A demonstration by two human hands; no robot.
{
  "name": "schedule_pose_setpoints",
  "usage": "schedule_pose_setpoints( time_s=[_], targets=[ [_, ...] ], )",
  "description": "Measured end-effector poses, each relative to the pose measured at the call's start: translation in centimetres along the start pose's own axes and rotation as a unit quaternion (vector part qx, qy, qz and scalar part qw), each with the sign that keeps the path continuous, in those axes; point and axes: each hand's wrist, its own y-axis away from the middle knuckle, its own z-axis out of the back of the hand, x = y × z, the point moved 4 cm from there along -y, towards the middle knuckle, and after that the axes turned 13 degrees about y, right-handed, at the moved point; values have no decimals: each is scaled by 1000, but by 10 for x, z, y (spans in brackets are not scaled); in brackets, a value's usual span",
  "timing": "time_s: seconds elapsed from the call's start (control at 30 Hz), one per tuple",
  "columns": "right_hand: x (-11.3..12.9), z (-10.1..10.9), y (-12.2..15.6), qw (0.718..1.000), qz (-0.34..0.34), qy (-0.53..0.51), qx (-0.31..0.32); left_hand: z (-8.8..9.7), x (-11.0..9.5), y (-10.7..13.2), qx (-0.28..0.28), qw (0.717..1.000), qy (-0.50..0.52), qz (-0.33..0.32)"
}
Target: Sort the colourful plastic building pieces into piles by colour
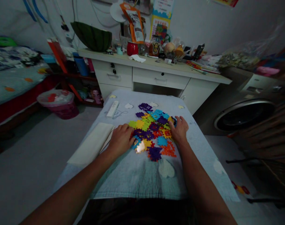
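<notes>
Interlocking plastic building pieces (154, 126) lie in a loose, flat heap on the cloth-covered table, in purple, blue, yellow, green, red and orange. My left hand (121, 139) rests against the heap's left edge, fingers curled down and close together. Its fingertips are hidden, so what they hold, if anything, does not show. Beside them lies a light blue piece (137, 142). On the right edge my right hand (180, 128) has its thumb and fingers apart, touching the pieces there. An orange piece (169, 150) lies near its wrist.
Left of the heap are a white folded sheet (92, 143) and a white oblong object (113, 109). A cluttered white desk (160, 78) stands beyond the table. A washing machine (241, 103) is at right, a pink bin (60, 104) at left.
</notes>
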Motion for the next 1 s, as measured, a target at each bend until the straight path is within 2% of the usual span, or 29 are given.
schedule_pose_setpoints(
  time_s=[0.07,0.2,0.3,0.37,0.53,0.77,0.87,1.0],
  targets=[
    [-10,-4,-1,999,-42,4,9,-3,6,-3,-41,998,-9,38],
    [-19,-14,-1,993,-85,3,86,-25,16,-12,15,995,21,93],
    [-13,-18,-1,988,-61,-10,139,-37,14,-23,18,994,34,98],
    [-4,-18,-1,988,-25,-31,149,-43,10,-32,9,993,45,105],
    [12,-12,0,986,15,-97,134,-51,-5,-55,-8,992,91,89],
    [27,-9,1,958,-6,-216,188,-61,-21,-77,-35,983,178,28],
    [34,-16,-2,921,-34,-309,233,-64,-21,-85,-51,968,244,10],
    [52,-26,-8,823,-102,-468,306,-68,-16,-95,-88,926,365,-26]
  ],
)
